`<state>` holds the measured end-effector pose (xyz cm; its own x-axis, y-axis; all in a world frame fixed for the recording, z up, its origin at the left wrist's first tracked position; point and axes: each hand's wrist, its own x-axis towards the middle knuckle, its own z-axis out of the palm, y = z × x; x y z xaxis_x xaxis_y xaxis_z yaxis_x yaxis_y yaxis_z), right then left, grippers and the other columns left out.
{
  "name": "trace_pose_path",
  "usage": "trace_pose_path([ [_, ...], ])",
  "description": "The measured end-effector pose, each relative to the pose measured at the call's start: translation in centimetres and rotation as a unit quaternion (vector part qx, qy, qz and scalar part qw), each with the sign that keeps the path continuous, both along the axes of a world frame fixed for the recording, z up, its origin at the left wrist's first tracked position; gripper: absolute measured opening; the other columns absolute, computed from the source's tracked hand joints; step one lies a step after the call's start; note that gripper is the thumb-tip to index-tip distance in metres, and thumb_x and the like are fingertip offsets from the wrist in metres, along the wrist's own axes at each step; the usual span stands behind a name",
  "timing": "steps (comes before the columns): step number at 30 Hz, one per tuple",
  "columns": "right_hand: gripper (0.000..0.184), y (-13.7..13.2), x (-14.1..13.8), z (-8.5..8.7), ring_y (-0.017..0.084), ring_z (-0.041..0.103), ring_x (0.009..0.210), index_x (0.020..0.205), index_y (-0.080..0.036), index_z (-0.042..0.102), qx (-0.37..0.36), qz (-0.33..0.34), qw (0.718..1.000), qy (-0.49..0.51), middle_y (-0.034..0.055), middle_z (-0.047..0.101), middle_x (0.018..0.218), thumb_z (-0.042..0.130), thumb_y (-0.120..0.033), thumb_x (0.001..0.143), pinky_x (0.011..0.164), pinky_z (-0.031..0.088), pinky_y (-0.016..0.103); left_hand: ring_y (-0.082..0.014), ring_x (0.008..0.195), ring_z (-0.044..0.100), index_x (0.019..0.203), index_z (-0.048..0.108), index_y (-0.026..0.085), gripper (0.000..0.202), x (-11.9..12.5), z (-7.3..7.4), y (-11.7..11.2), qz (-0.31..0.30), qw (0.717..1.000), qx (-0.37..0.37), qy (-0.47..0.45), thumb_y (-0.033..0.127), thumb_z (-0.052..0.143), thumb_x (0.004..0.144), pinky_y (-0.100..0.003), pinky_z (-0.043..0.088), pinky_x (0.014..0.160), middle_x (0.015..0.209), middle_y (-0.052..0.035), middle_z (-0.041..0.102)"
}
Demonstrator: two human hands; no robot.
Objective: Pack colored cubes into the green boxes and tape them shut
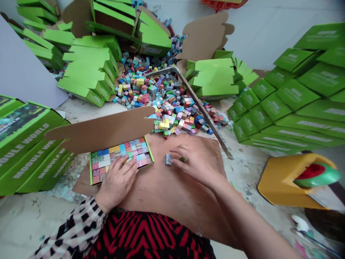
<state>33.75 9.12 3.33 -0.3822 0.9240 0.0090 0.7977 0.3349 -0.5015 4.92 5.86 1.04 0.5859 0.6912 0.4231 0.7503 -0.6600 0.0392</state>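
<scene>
My left hand [118, 180] lies flat, fingers spread, on the near edge of an open green box [93, 178] filled with rows of small coloured cubes [118, 153]. The box's brown lid flap [102, 129] stands open behind it. My right hand [192, 162] rests on a brown cardboard sheet [161, 187], fingers curled over a small green piece, with a grey patterned cube [168, 158] at its fingertips. What the fingers grip is partly hidden.
A big heap of loose coloured cubes [167, 97] lies beyond the sheet, crossed by a cardboard strip [205, 111]. Stacks of green boxes [291, 97] stand right, left [24, 144] and behind [88, 72]. A yellow tape dispenser [296, 180] sits right.
</scene>
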Motion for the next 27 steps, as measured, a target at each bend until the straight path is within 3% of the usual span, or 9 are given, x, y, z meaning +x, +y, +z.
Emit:
trace_pose_path([
  [4, 0.032, -0.5, -1.0, -0.7, 0.028, 0.054, 0.106, 0.116, -0.020, 0.062, 0.035, 0.031, 0.997, -0.062, 0.0123, 0.062, 0.111, 0.059, -0.027, 0.085, 0.089, 0.044, 0.044, -0.0289, 0.108, 0.055, 0.111, 0.066, 0.014, 0.025, 0.0, 0.1, 0.1, -0.002, 1.000, 0.005, -0.002, 0.016, 0.051, 0.091, -0.050, 0.046, 0.094, 0.119, -0.0064, 0.067],
  [12, 0.022, 0.2, -1.1, -0.6, 0.026, 0.057, 0.101, 0.107, -0.019, 0.065, 0.006, 0.083, 0.989, -0.120, 0.0115, 0.065, 0.104, 0.055, -0.025, 0.088, 0.088, 0.041, 0.043, -0.0281, 0.110, 0.055, 0.112, 0.066, 0.016, 0.027, 0.0, -0.1, -0.1, 0.012, 1.000, -0.010, -0.005, 0.016, 0.050, 0.091, -0.050, 0.046, 0.095, 0.120, -0.0067, 0.067],
  [17, 0.027, 0.2, -1.9, 0.4, 0.026, 0.056, 0.105, 0.116, -0.022, 0.060, 0.036, 0.060, 0.997, -0.013, 0.0110, 0.063, 0.110, 0.053, -0.029, 0.090, 0.089, 0.044, 0.044, -0.0280, 0.112, 0.055, 0.113, 0.066, 0.018, 0.027, -0.1, -0.4, -0.2, 0.011, 1.000, -0.019, -0.005, 0.016, 0.050, 0.091, -0.051, 0.045, 0.097, 0.120, -0.0066, 0.066],
  [20, 0.035, 0.3, -3.4, 1.1, 0.025, 0.054, 0.109, 0.126, -0.024, 0.055, 0.067, 0.083, 0.992, 0.068, 0.0102, 0.062, 0.116, 0.051, -0.033, 0.092, 0.092, 0.043, 0.044, -0.0287, 0.112, 0.054, 0.114, 0.066, 0.018, 0.028, -0.1, -0.3, -0.2, 0.012, 1.000, -0.019, -0.002, 0.016, 0.051, 0.091, -0.051, 0.045, 0.097, 0.121, -0.0057, 0.066],
  [27, 0.036, 1.3, -5.6, 1.4, 0.026, 0.051, 0.103, 0.126, -0.016, 0.057, 0.052, 0.165, 0.985, -0.005, 0.0128, 0.063, 0.109, 0.050, -0.028, 0.093, 0.087, 0.041, 0.042, -0.0293, 0.110, 0.054, 0.114, 0.065, 0.016, 0.027, -0.1, -0.2, -0.2, 0.004, 1.000, -0.016, -0.004, 0.016, 0.052, 0.091, -0.051, 0.045, 0.096, 0.122, -0.0052, 0.066],
])
